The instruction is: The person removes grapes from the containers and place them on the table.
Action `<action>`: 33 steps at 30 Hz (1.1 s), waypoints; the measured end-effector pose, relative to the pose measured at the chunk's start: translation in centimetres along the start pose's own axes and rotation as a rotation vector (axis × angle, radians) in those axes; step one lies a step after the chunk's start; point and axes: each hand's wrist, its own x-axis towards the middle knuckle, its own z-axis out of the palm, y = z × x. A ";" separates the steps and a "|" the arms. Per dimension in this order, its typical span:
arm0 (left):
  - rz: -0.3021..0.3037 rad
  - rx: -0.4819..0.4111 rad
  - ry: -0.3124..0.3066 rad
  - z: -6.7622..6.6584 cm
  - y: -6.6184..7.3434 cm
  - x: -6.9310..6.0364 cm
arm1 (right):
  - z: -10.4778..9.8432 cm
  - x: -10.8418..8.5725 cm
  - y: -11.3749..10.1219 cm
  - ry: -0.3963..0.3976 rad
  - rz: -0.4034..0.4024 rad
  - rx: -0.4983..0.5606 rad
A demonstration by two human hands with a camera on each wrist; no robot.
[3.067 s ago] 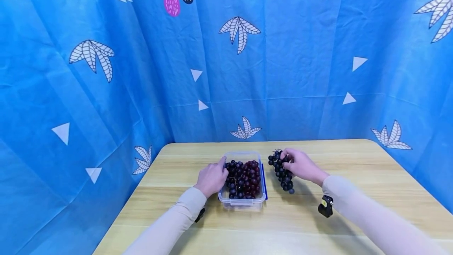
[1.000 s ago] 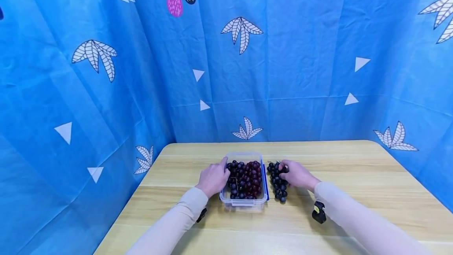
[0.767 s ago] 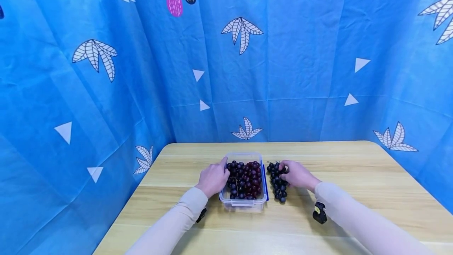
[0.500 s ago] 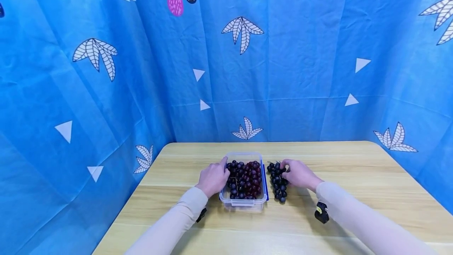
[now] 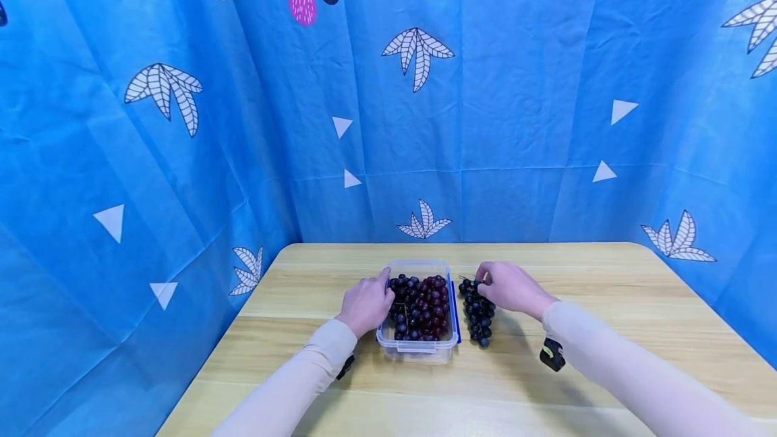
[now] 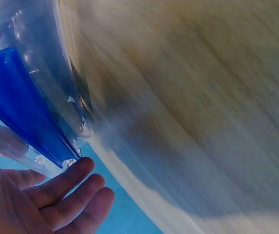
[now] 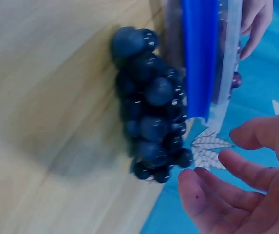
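Observation:
A clear plastic food container (image 5: 415,348) with blue side latches (image 6: 25,105) stands on the table, holding dark and reddish grapes (image 5: 419,309). My left hand (image 5: 364,305) grips its left rim, thumb over the edge, while the other fingers stay loose outside, as the left wrist view shows. Right of the container, a bunch of black grapes (image 5: 478,315) lies lengthwise on the wood. My right hand (image 5: 512,286) hovers over the bunch's far end. In the right wrist view its fingers are spread and loosely bent, apart from the grapes, with nothing between them.
The light wooden table (image 5: 340,383) ends at a far edge just behind the container. A blue patterned curtain (image 5: 516,120) hangs behind and along both sides. Each wrist carries a small black camera (image 5: 552,355).
My right hand has lowered the black grape bunch onto the table beside the container, let go of it and lifted slightly. The left hand stays at the container's rim.

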 end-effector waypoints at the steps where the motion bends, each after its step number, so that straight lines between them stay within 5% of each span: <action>1: 0.000 0.004 -0.001 0.0 0.0 0.0 | -0.1 0.1 -0.3 -0.005 -0.012 -0.006; 12: 0.001 0.026 0.011 0.1 -0.2 0.2 | -1.1 2.0 -3.8 -0.128 -0.132 -0.071; 23: 0.007 0.025 0.008 0.4 -0.1 0.3 | -1.2 4.6 -6.8 -0.317 -0.124 -0.048; 33: 0.010 0.047 0.027 0.1 0.0 0.2 | -0.6 6.7 -9.3 -0.444 -0.150 -0.147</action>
